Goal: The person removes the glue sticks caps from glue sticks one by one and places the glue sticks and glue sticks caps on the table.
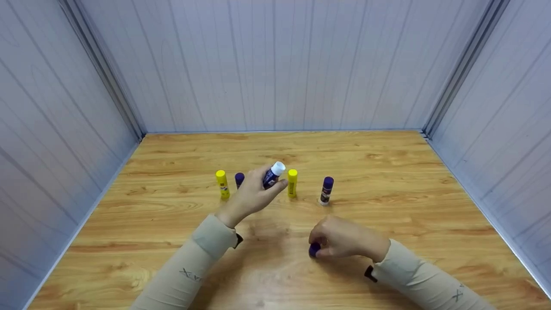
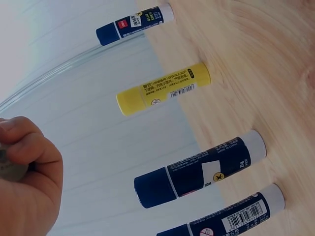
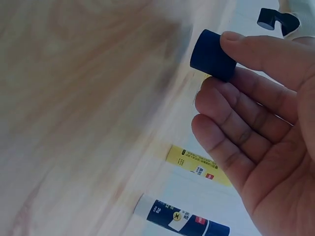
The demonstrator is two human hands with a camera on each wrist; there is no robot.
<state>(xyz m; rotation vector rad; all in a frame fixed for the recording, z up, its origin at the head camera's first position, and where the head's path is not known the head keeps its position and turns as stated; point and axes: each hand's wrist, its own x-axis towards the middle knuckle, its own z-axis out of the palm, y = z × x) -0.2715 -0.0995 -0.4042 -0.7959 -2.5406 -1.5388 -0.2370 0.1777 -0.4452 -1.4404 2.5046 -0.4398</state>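
Note:
My left hand (image 1: 253,193) grips a dark blue glue stick (image 1: 271,178), its white end tilted up to the right. In the left wrist view, curled fingers (image 2: 34,152) show at the left edge, with part of a greyish round end between them. Lower and to the right, my right hand (image 1: 346,239) pinches a dark blue glue stick cap (image 3: 212,55) between thumb and fingers, close over the table. The other fingers of that hand are bent behind the cap.
Behind the hands, upright glue sticks stand in a row: a yellow one (image 1: 222,184) at left, another yellow one (image 1: 292,184), and a blue one (image 1: 326,190) at right. A blue glue stick (image 2: 202,169) is hidden by my left hand in the head view. Panel walls (image 1: 275,64) surround the wooden table (image 1: 387,172).

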